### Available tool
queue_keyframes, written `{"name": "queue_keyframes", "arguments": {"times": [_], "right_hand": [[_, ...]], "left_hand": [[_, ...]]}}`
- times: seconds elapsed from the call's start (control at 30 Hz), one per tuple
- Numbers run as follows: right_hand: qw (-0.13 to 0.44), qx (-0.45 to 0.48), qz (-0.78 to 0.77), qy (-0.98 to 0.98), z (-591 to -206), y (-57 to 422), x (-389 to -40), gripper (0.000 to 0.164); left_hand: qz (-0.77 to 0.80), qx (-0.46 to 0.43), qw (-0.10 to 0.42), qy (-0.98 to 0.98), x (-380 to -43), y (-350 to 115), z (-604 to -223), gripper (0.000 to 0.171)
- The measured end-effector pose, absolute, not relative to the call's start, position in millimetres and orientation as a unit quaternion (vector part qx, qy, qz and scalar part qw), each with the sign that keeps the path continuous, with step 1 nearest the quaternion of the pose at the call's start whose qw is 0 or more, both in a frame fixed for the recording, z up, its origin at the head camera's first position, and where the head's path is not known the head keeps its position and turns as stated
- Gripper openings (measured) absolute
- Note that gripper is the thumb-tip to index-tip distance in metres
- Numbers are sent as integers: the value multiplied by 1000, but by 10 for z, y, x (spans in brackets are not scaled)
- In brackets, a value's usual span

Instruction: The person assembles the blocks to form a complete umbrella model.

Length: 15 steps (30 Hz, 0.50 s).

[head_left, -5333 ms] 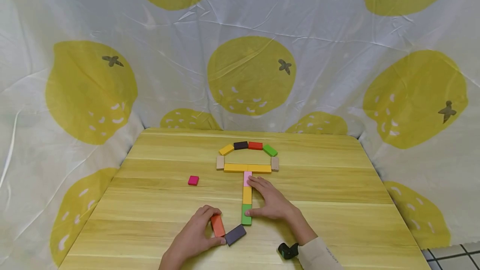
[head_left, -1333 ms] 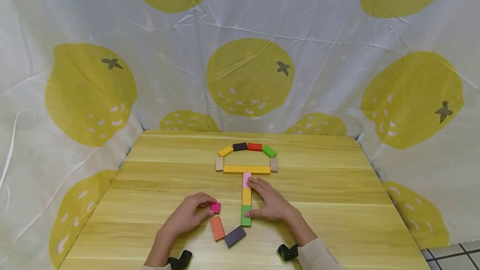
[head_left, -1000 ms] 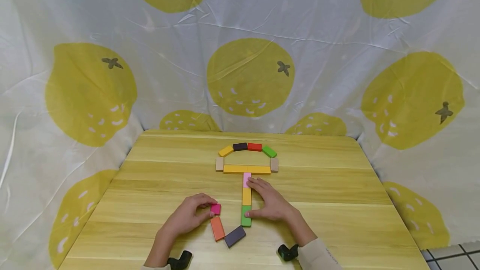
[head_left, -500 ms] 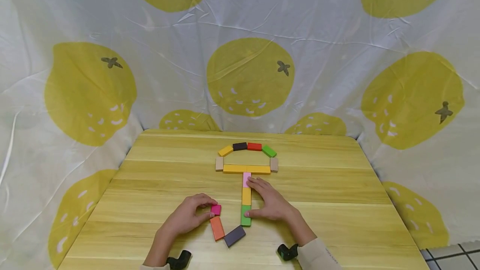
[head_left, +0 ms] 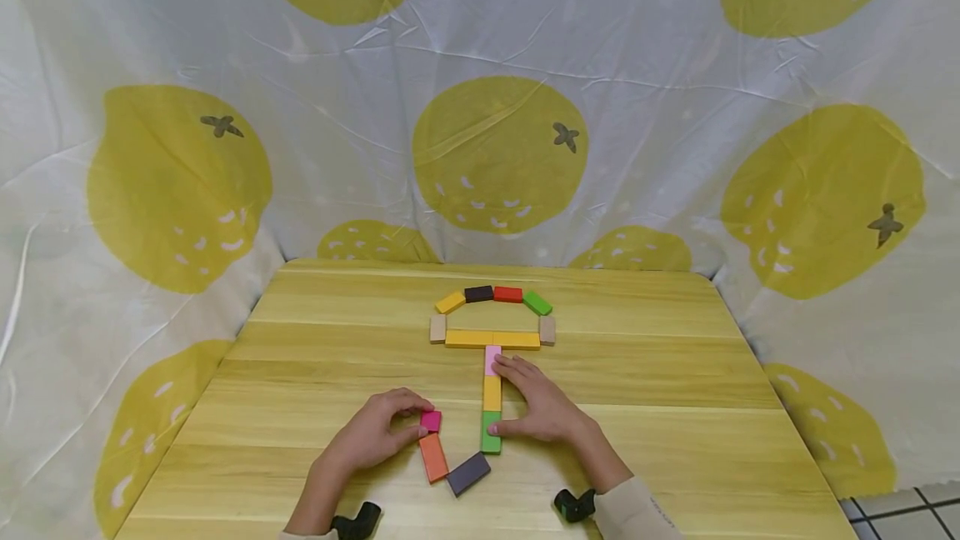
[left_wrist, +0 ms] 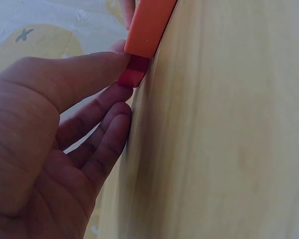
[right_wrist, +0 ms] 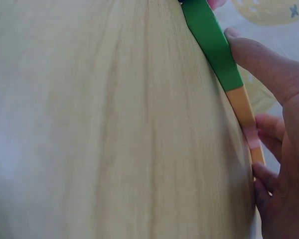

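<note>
My left hand [head_left: 377, 432] pinches a small magenta block [head_left: 431, 421] between thumb and fingertips. The left wrist view shows this magenta block [left_wrist: 134, 73] touching the end of an orange block [left_wrist: 149, 27]. A dark grey block [head_left: 468, 474] slants from the lower end of the orange block toward the green block [head_left: 491, 442]. My right hand [head_left: 546, 402] rests along a straight column, with its thumb on the green block and fingertips on the pink block [head_left: 492, 354]. Between those two lies a yellow block [head_left: 491, 392]. In the right wrist view my right thumb [right_wrist: 259, 59] touches the green block's top.
Two long yellow blocks [head_left: 468, 338] form a bar above the column, with a plain wooden block [head_left: 438, 329] at each end. Several coloured blocks, among them a red one [head_left: 507, 294], arch above it. Black wrist pieces [head_left: 358, 521] show by both wrists. A lemon-print cloth [head_left: 645, 173] surrounds the wooden table [head_left: 637, 340].
My left hand has left the orange block and brought the magenta block from farther left, sliding it down against the orange block's upper end. My right hand stays on the column.
</note>
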State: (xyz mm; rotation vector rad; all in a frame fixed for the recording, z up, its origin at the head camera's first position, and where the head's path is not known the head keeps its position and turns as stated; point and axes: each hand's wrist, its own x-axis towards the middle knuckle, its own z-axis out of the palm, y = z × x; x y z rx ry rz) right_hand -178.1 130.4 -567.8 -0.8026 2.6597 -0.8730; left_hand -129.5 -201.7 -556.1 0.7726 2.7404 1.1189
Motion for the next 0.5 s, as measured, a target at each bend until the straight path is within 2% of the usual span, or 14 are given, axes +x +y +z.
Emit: {"name": "queue_keyframes", "arguments": {"times": [0.5], "right_hand": [[107,-289,-305,901,-5668,1319,-1804,105]], "left_hand": [[401,229,85,883,-1364,-2045,-5560,28]]}}
